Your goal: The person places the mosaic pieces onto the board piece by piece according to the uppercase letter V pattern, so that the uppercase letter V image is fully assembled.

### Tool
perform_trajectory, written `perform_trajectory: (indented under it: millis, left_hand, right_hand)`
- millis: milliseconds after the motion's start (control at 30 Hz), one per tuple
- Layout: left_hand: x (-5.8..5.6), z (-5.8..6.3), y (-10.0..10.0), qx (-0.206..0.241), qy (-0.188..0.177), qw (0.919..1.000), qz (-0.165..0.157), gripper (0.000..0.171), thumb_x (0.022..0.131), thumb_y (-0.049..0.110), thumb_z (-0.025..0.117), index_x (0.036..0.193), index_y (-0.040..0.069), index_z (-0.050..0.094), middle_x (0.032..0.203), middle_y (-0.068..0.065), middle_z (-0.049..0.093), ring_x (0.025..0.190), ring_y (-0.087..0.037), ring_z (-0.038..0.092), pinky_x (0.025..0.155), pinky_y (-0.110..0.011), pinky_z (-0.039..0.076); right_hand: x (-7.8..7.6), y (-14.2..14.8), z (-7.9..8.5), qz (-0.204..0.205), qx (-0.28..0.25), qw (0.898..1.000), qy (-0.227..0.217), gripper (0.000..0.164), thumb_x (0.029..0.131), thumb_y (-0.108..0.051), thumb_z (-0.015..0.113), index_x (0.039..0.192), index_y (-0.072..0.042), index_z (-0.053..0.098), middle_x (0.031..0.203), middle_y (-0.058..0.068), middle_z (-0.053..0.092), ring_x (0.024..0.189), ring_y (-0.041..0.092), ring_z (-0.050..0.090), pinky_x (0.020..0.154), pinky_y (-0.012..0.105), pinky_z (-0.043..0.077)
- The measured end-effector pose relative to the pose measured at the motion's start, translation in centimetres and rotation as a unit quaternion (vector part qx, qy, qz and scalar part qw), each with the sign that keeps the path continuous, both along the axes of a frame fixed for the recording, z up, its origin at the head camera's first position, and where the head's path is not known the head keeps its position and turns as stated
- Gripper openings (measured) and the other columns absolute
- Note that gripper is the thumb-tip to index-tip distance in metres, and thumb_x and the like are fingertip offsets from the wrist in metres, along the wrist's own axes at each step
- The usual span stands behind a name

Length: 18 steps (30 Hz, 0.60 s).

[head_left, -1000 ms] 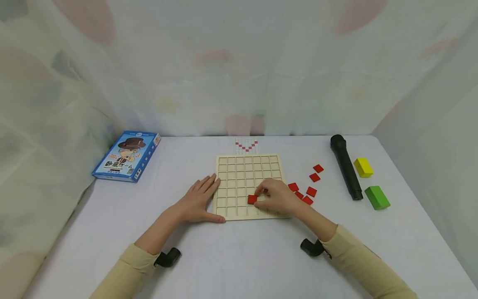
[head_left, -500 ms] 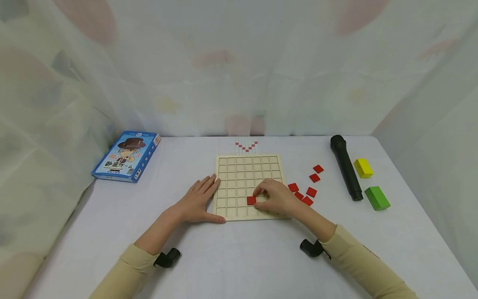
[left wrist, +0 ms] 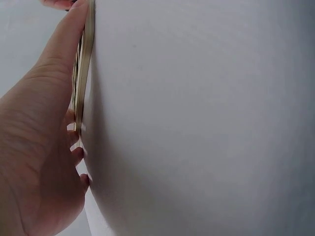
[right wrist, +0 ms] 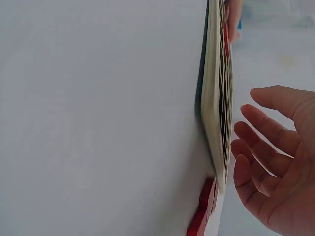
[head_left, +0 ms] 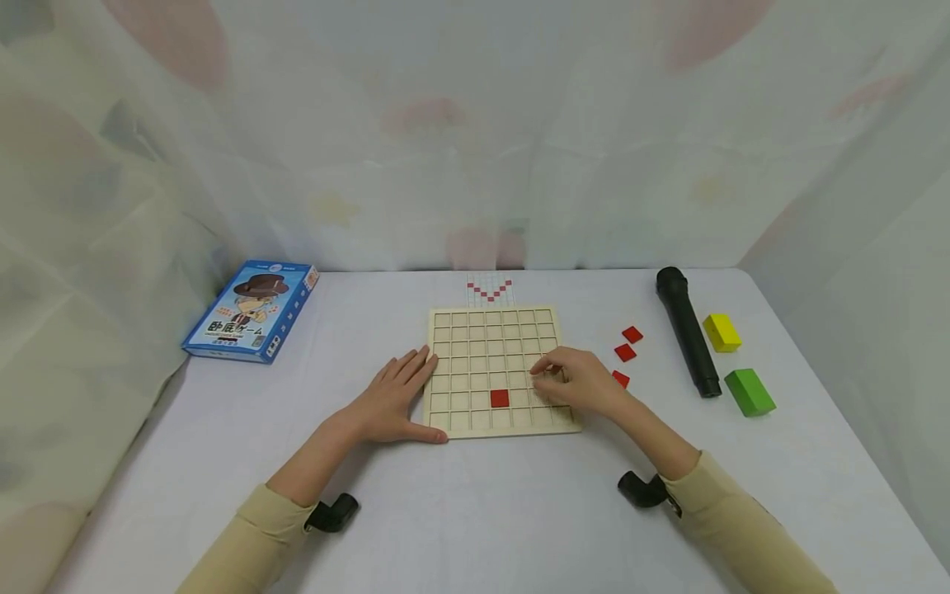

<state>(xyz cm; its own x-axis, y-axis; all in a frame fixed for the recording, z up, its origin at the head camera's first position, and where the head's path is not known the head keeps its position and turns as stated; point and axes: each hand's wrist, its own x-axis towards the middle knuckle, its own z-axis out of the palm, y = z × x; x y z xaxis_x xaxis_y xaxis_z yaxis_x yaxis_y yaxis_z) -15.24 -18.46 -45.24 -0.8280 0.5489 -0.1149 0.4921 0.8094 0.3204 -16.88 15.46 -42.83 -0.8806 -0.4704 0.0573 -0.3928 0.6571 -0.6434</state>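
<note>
A pale wooden grid board [head_left: 469, 360] lies flat on the white table. One red square tile [head_left: 500, 398] sits in a cell of its lower middle. At the board's left edge rests my left hand [head_left: 389, 404], fingers spread and thumb at the near corner. Over the board's right side is my right hand [head_left: 582, 381], its fingers loosely bent. In the right wrist view this right hand [right wrist: 275, 157] has nothing between thumb and fingers. Loose red tiles [head_left: 625, 353] lie right of the board; the hand and forearm hide some of them in the head view.
Behind the board lies a small grid card [head_left: 490, 290] with red squares in a V. A blue game box [head_left: 248, 313] is at the back left. To the right are a black microphone [head_left: 688, 334], a yellow block [head_left: 722, 332] and a green block [head_left: 750, 393].
My right hand has let go of the red tile, which now lies flat in its cell. That hand has moved right and a little away from me. The left hand stays put.
</note>
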Motion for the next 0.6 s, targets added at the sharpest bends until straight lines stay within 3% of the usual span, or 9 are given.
perform_trajectory:
  millis: [300, 600]
  left_hand:
    - [-0.1, -0.1, 0.0, 0.001, -0.002, 1.0000, 0.001, 0.126, 0.068, 0.082, 0.063, 0.157, 0.007, 0.014, 0.163, -0.012, 0.005, 0.148, -0.032, 0.005, 0.116, -0.056, 0.010]
    - [-0.2, -0.3, -0.1, 0.002, 0.001, 1.0000, 0.000, 0.126, 0.068, 0.084, 0.061, 0.157, 0.008, 0.014, 0.163, -0.011, 0.005, 0.148, -0.032, 0.005, 0.116, -0.056, 0.010]
  right_hand:
    - [-0.6, 4.8, -0.2, -0.052, 0.027, 0.998, 0.021, 0.020, 0.088, -0.016, 0.073, 0.106, -0.008, 0.072, 0.107, 0.005, 0.068, 0.094, 0.023, 0.060, 0.078, 0.038, 0.051]
    - [-1.2, 6.5, -0.5, -0.059, 0.052, 0.997, 0.006, 0.023, 0.087, -0.008, 0.071, 0.109, -0.004, 0.071, 0.105, 0.009, 0.066, 0.093, 0.025, 0.058, 0.076, 0.036, 0.052]
